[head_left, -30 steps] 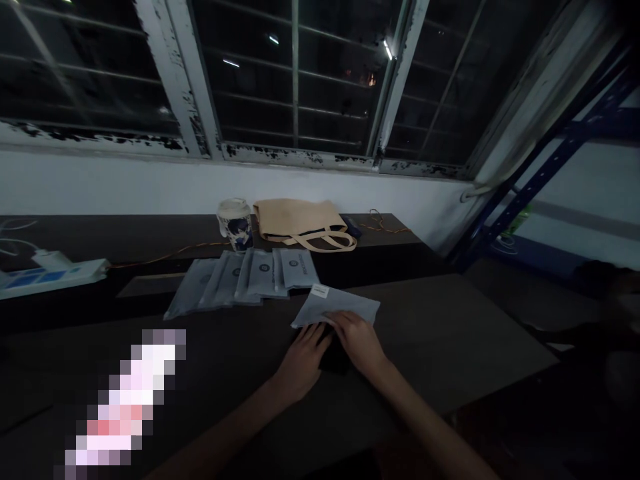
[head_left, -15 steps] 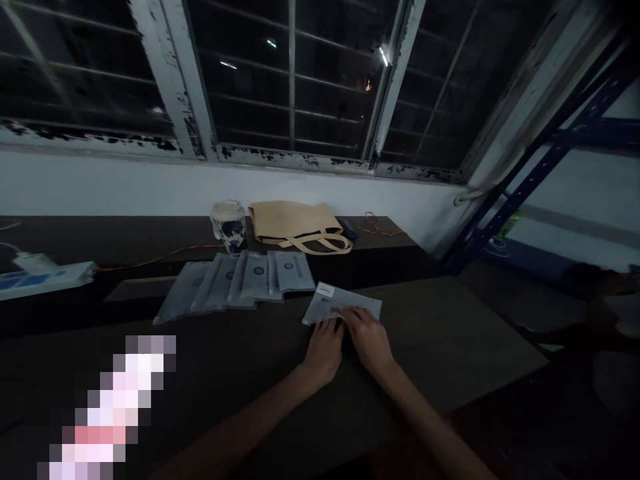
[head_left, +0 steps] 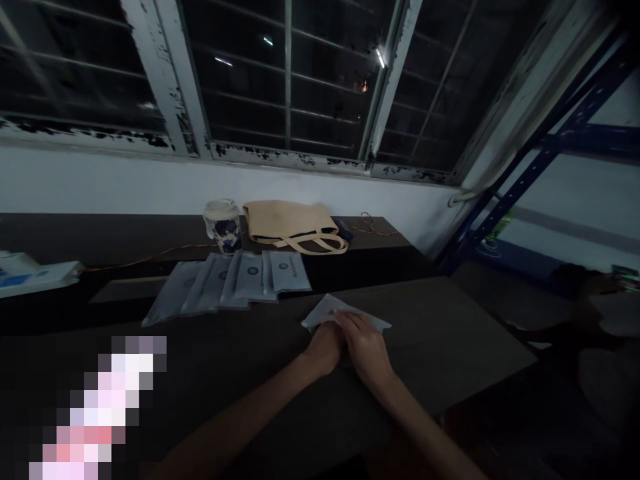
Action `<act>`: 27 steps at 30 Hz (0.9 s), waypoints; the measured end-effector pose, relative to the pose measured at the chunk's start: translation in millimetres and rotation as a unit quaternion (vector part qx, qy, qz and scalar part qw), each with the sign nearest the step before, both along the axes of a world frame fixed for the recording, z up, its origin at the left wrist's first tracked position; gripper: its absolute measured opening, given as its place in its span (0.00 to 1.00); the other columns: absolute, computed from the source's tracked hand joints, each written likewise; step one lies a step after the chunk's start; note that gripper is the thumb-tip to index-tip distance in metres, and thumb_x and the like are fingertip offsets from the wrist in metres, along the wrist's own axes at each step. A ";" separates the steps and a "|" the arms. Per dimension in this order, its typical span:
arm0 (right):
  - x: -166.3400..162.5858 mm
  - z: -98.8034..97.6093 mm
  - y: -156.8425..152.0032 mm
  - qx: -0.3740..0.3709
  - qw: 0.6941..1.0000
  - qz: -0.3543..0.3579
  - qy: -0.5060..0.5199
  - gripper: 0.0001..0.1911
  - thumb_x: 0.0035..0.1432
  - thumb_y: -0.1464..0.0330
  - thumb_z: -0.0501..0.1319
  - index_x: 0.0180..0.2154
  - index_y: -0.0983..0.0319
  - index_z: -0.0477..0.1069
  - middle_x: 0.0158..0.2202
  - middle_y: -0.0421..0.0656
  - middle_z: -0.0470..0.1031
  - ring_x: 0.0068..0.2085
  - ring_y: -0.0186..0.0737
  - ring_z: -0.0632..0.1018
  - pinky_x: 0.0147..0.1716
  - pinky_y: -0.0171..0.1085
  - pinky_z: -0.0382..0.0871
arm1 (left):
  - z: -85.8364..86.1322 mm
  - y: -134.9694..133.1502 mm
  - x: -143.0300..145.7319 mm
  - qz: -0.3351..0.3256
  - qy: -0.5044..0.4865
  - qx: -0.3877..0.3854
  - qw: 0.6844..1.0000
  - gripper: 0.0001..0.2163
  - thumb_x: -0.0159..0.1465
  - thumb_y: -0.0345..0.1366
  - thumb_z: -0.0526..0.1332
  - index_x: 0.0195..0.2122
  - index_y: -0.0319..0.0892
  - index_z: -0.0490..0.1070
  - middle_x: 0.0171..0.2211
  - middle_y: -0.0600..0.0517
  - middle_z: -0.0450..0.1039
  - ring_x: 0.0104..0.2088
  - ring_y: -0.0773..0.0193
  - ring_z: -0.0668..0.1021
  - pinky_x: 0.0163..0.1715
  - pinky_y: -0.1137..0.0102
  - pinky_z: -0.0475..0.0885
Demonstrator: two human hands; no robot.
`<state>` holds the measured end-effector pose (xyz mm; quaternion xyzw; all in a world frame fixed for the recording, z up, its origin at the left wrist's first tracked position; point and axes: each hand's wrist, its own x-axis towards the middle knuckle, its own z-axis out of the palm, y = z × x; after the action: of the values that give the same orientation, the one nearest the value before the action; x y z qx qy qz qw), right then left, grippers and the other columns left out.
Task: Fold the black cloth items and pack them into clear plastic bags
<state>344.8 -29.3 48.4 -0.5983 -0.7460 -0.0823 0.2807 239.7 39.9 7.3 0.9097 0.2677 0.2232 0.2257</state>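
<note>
A pale frosted plastic bag (head_left: 320,311) is between my two hands above the desk, its near edge raised and its surface bent. My right hand (head_left: 367,343) is closed on the near edge, with thumb and fingers pinched together over it. Right beside it, my left hand (head_left: 326,347) is closed at the same edge; its fingertips are hidden under the bag. Whether anything lies inside the bag I cannot tell. Several similar frosted bags (head_left: 250,277) with dark round logos lie overlapping in a row to the left.
Behind the row stand a patterned paper cup (head_left: 223,227) with a lid and a beige tote bag (head_left: 287,220). At the left lies a white power strip (head_left: 43,279). A blue metal shelf (head_left: 540,157) rises at the right. A pixelated patch (head_left: 110,407) covers the lower left.
The bag's near edge has risen and its surface has bent, so its white label no longer shows. My left fingers have gone under it. The view has shifted slightly.
</note>
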 end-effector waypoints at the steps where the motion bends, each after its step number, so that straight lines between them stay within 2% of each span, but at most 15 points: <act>1: 1.1 2.7 -2.8 -0.008 1.000 -0.007 0.005 0.18 0.64 0.74 0.49 0.52 0.63 0.69 0.48 0.47 0.75 0.50 0.44 0.74 0.51 0.45 0.68 | 1.5 1.4 -2.3 -0.014 0.014 0.007 1.000 0.09 0.65 0.35 0.56 0.44 0.40 0.71 0.44 0.49 0.72 0.42 0.60 0.76 0.43 0.62 0.72; 4: -0.5 7.7 -13.5 -0.045 0.997 -0.062 -0.001 0.18 0.64 0.72 0.49 0.52 0.60 0.69 0.45 0.45 0.77 0.45 0.42 0.77 0.42 0.39 0.73 | 7.0 6.4 -8.3 -0.024 0.053 0.029 0.998 0.10 0.64 0.27 0.52 0.39 0.38 0.73 0.40 0.47 0.75 0.43 0.57 0.76 0.46 0.62 0.70; 7: -8.5 10.4 -20.0 -0.103 0.987 -0.116 -0.034 0.17 0.64 0.71 0.51 0.52 0.59 0.69 0.44 0.46 0.78 0.40 0.42 0.79 0.34 0.36 0.74 | 12.1 0.5 -15.6 -0.016 0.082 0.045 0.995 0.14 0.62 0.22 0.49 0.41 0.36 0.72 0.41 0.44 0.75 0.44 0.54 0.75 0.47 0.59 0.69; 10: -17.7 8.3 -19.2 -0.162 0.974 -0.139 -0.079 0.16 0.64 0.68 0.52 0.51 0.60 0.70 0.47 0.49 0.76 0.44 0.46 0.78 0.35 0.38 0.74 | 15.3 -20.2 -34.5 -0.021 0.100 0.056 0.993 0.13 0.60 0.22 0.52 0.42 0.36 0.72 0.42 0.44 0.74 0.47 0.54 0.74 0.50 0.59 0.68; 12: -22.0 0.5 -18.7 -0.185 0.965 -0.149 -0.114 0.19 0.64 0.62 0.52 0.52 0.61 0.69 0.51 0.53 0.73 0.50 0.52 0.75 0.42 0.45 0.72 | 15.5 -35.0 -55.3 -0.012 0.085 0.056 0.995 0.12 0.61 0.24 0.54 0.43 0.40 0.71 0.45 0.46 0.72 0.50 0.56 0.72 0.52 0.61 0.66; 15: -26.1 -19.6 -24.0 -0.205 0.956 -0.156 -0.141 0.32 0.58 0.50 0.54 0.57 0.63 0.64 0.58 0.59 0.62 0.58 0.61 0.65 0.49 0.57 0.65 | 12.5 -45.3 -90.8 0.078 0.033 0.000 0.996 0.12 0.64 0.29 0.52 0.44 0.46 0.70 0.47 0.51 0.72 0.48 0.62 0.74 0.50 0.66 0.68; 17: -29.0 -31.6 -31.5 -0.217 0.953 -0.162 -0.137 0.42 0.53 0.44 0.53 0.60 0.65 0.59 0.62 0.61 0.54 0.61 0.65 0.59 0.48 0.59 0.65 | 10.1 -41.6 -109.7 0.181 0.010 -0.072 0.981 0.11 0.64 0.33 0.51 0.45 0.46 0.69 0.43 0.51 0.73 0.43 0.63 0.75 0.47 0.67 0.69; 19: -32.6 -35.7 -39.5 -0.237 0.948 -0.165 -0.131 0.46 0.51 0.41 0.51 0.61 0.66 0.56 0.63 0.62 0.50 0.62 0.66 0.56 0.46 0.58 0.67 | 9.1 -31.4 -120.9 0.259 0.001 -0.143 0.955 0.13 0.64 0.38 0.52 0.46 0.44 0.69 0.41 0.50 0.74 0.41 0.61 0.76 0.46 0.65 0.69; 21: -35.9 -29.0 -45.8 -0.273 0.940 -0.157 -0.130 0.46 0.51 0.40 0.50 0.61 0.66 0.56 0.62 0.62 0.52 0.61 0.66 0.58 0.43 0.55 0.70 | 9.4 -18.8 -123.7 0.284 -0.004 -0.187 0.940 0.15 0.64 0.44 0.51 0.44 0.42 0.71 0.40 0.48 0.74 0.42 0.58 0.76 0.47 0.63 0.67; 24: -35.6 -2.9 -47.8 -0.314 0.933 -0.117 -0.130 0.43 0.52 0.40 0.48 0.59 0.63 0.62 0.59 0.60 0.60 0.58 0.65 0.64 0.42 0.52 0.71 | 10.0 -2.3 -116.7 0.272 -0.008 -0.215 0.938 0.16 0.62 0.47 0.52 0.39 0.43 0.75 0.39 0.48 0.75 0.43 0.56 0.75 0.47 0.63 0.66; 27: -27.0 27.0 -32.9 -0.329 0.936 -0.053 -0.109 0.33 0.59 0.44 0.44 0.49 0.58 0.73 0.47 0.54 0.75 0.48 0.56 0.75 0.42 0.48 0.71 | 8.0 8.6 -105.9 0.255 -0.024 -0.253 0.933 0.16 0.59 0.47 0.54 0.36 0.43 0.76 0.34 0.50 0.76 0.38 0.57 0.77 0.40 0.67 0.70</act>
<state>317.8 -62.2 75.4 -0.6834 -0.7244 0.0883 -0.0200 133.8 48.5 15.4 0.7179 0.5331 0.2199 0.3900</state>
